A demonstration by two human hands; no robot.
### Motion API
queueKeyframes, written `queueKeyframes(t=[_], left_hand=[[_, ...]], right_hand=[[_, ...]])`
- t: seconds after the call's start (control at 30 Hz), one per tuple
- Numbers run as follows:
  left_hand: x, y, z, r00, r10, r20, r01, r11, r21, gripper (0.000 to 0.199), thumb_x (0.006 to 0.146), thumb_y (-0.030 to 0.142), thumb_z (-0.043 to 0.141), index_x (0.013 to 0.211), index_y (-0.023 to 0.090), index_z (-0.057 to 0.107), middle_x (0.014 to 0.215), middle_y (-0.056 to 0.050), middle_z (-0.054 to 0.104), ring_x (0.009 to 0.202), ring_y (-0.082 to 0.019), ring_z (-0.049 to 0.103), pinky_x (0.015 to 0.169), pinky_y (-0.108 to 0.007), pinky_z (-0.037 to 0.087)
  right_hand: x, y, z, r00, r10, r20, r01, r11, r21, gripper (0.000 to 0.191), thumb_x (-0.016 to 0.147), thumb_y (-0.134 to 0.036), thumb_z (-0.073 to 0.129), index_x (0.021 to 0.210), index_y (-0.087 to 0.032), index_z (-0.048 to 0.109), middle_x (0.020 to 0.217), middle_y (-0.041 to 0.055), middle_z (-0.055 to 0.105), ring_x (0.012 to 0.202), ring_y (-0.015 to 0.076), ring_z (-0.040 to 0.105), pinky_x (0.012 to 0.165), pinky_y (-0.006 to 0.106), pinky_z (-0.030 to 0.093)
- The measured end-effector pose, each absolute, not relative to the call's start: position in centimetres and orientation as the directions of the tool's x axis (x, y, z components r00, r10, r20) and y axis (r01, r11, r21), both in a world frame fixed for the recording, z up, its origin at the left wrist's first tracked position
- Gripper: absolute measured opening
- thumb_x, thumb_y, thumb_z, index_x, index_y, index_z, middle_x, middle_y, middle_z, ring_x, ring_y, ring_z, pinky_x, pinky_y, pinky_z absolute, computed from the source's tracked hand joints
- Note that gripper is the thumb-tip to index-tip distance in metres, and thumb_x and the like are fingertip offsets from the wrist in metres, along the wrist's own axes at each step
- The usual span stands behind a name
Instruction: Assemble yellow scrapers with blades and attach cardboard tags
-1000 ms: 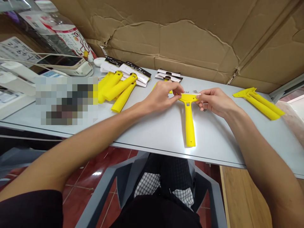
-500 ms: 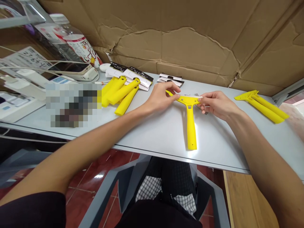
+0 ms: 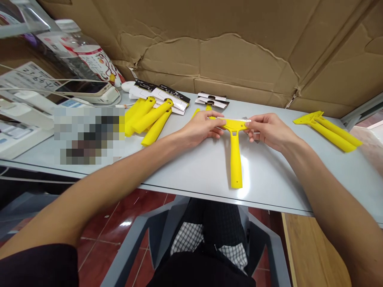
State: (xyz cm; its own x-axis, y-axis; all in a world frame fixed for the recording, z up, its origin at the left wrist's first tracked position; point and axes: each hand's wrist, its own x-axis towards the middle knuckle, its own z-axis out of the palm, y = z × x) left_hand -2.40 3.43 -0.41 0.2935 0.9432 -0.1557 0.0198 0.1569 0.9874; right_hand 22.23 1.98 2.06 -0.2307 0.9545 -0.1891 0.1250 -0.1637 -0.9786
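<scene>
A yellow scraper (image 3: 235, 161) with a T-shaped head lies in front of me, its handle pointing toward me. A thin pale strip (image 3: 236, 119) runs along the top edge of the head. My left hand (image 3: 205, 125) pinches the left corner of the head between thumb and fingers. At the right corner, my right hand (image 3: 267, 129) grips with thumb and forefinger. Small grey metal pieces show partly beside the right fingers, too hidden to make out. Just behind my left hand, more yellow plastic (image 3: 208, 107) is partly covered.
Yellow scrapers with printed cards (image 3: 172, 97) lie at left; two card pieces (image 3: 212, 99) sit at the back. More yellow scraper parts (image 3: 332, 129) rest at right. A phone (image 3: 82, 87) and bottle (image 3: 92, 59) stand far left. Cardboard (image 3: 221, 56) walls the back of the table.
My left fingers have come down from above the head's left end onto its corner. The pale strip now shows along the top edge. The view has shifted slightly.
</scene>
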Motion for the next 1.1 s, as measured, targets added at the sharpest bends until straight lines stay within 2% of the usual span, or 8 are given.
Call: queueKeyframes(t=[0.1,0.33,0.47,0.57,0.67,0.9,1.1], left_hand=[[-2.3,3.5,-0.5,0.303,0.941,-0.15,0.017,0.152,0.988,0.025,0.092,0.022,0.075,0.112,0.02,0.061,0.096,-0.013,0.078,0.079,-0.021,0.077,0.076,-0.041,0.064],[-2.2,3.5,-0.3,0.296,0.941,-0.166,-0.043,0.187,0.981,0.019,0.09,0.017,0.075,0.106,0.018,0.065,0.093,-0.013,0.079,0.07,-0.016,0.072,0.07,-0.035,0.063],[-2.5,3.7,-0.5,0.356,0.925,-0.136,-0.042,0.161,0.986,0.007,0.096,0.024,0.069,0.098,0.017,0.068,0.101,-0.017,0.08,0.08,-0.019,0.076,0.079,-0.038,0.066],[-2.5,3.7,-0.6,0.377,0.913,-0.153,-0.028,0.177,0.984,0.008,0.099,0.024,0.065,0.096,0.018,0.069,0.106,-0.019,0.08,0.092,-0.024,0.079,0.088,-0.044,0.066],[-2.4,3.5,-0.4,0.398,0.901,-0.175,-0.043,0.208,0.977,0.008,0.098,0.024,0.067,0.096,0.018,0.071,0.104,-0.018,0.081,0.093,-0.025,0.078,0.089,-0.046,0.067],[-1.8,2.6,0.5,0.297,0.914,-0.277,-0.213,0.346,0.914,0.009,0.096,0.017,0.073,0.089,0.011,0.075,0.09,-0.014,0.078,0.077,-0.016,0.073,0.078,-0.03,0.061],[-1.4,2.3,0.8,0.255,0.925,-0.28,-0.248,0.343,0.906,0.019,0.101,0.017,0.068,0.084,0.01,0.074,0.084,-0.01,0.075,0.074,-0.014,0.069,0.075,-0.027,0.057]], right_hand=[[22.2,2.0,2.0,-0.227,0.954,-0.195,0.121,-0.171,-0.978,0.017,0.084,-0.023,0.091,0.078,-0.014,0.078,0.082,0.0103,0.073,0.061,0.0122,0.06,0.056,0.026,0.055],[22.3,2.1,1.9,-0.241,0.952,-0.187,0.136,-0.158,-0.978,0.013,0.087,-0.023,0.087,0.081,-0.014,0.08,0.081,0.0097,0.072,0.063,0.0127,0.062,0.057,0.026,0.054],[22.4,2.1,1.9,-0.244,0.953,-0.18,0.129,-0.153,-0.98,0.015,0.088,-0.024,0.087,0.081,-0.014,0.079,0.083,0.0099,0.071,0.066,0.0131,0.062,0.059,0.026,0.055],[22.4,2.1,1.8,-0.238,0.957,-0.165,0.113,-0.141,-0.984,0.017,0.09,-0.024,0.085,0.079,-0.014,0.078,0.08,0.0087,0.068,0.068,0.0132,0.062,0.06,0.026,0.056],[22.3,2.0,1.8,-0.221,0.961,-0.168,0.098,-0.149,-0.984,0.019,0.091,-0.024,0.085,0.077,-0.014,0.076,0.08,0.0078,0.067,0.067,0.0122,0.062,0.061,0.025,0.058],[21.7,1.8,1.9,-0.195,0.966,-0.169,0.06,-0.16,-0.985,0.017,0.092,-0.02,0.082,0.078,-0.013,0.074,0.081,0.0083,0.068,0.068,0.0124,0.062,0.06,0.024,0.06],[21.6,1.9,1.6,-0.212,0.957,-0.2,0.025,-0.199,-0.98,0.013,0.092,-0.016,0.08,0.081,-0.013,0.074,0.083,0.0112,0.071,0.066,0.0135,0.063,0.06,0.027,0.062]])
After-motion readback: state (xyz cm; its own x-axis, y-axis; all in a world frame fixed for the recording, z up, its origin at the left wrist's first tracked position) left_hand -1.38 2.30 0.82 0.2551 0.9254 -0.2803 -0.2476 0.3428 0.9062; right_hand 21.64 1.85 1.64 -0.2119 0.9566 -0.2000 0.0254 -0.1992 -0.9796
